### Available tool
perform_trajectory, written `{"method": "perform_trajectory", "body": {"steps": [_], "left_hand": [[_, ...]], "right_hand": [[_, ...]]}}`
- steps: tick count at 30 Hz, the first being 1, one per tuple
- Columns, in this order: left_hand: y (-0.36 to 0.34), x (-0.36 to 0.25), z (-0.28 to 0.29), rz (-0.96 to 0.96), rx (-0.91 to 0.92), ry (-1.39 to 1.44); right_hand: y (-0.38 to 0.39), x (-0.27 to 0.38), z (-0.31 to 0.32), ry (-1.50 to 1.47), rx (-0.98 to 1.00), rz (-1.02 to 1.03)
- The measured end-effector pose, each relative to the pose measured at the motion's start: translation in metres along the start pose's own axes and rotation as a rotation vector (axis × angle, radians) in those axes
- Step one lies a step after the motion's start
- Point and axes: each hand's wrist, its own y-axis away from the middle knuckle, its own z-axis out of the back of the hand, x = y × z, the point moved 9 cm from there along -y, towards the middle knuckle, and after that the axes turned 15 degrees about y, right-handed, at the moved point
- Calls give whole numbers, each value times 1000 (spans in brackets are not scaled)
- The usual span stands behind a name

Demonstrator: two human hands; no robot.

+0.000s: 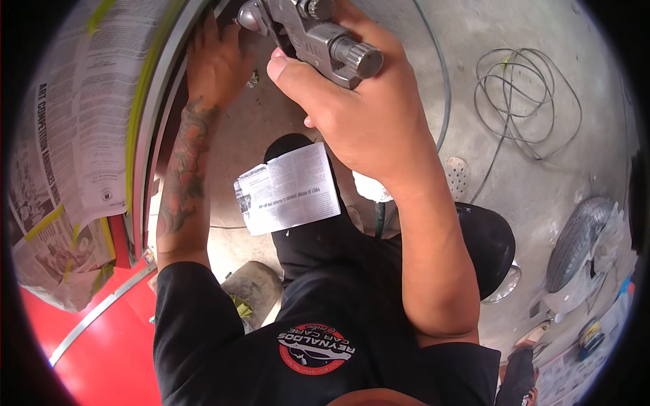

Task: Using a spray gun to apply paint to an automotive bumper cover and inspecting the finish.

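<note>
My right hand [369, 111] is wrapped round a silver metal spray gun [318, 40] at the top centre, with a knurled knob at its back end. The gun's upper part is cut off by the frame's edge. At the upper left my left hand [220, 61] lies with its fingers stretched out against the dark edge of a vehicle panel [157, 128]; it holds nothing. Beyond that edge, newspaper sheets [101, 128] cover the vehicle's side, held down by yellow-green masking tape [144, 84]. A folded piece of newspaper [291, 189] rests on my thigh.
A grey hose [443, 81] runs down the floor right of my arm. Further right lie a loosely coiled cable [518, 95] and a tire [579, 243]. Red bodywork [115, 338] fills the lower left. Another person [518, 375] shows at the lower right.
</note>
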Motion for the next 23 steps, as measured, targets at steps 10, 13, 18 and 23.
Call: {"method": "perform_trajectory", "body": {"steps": [10,13,18,23], "left_hand": [[35,-2,31,34,-168,49],[51,-1,37,60,-169,51],[74,3,37,118,-99,-62],[108,24,38,455,70,41]], "right_hand": [[-4,3,-1,40,-86,49],[-6,-6,0,42,-58,-38],[-5,-7,0,85,-4,-105],[-3,-7,-2,63,41,-178]]}}
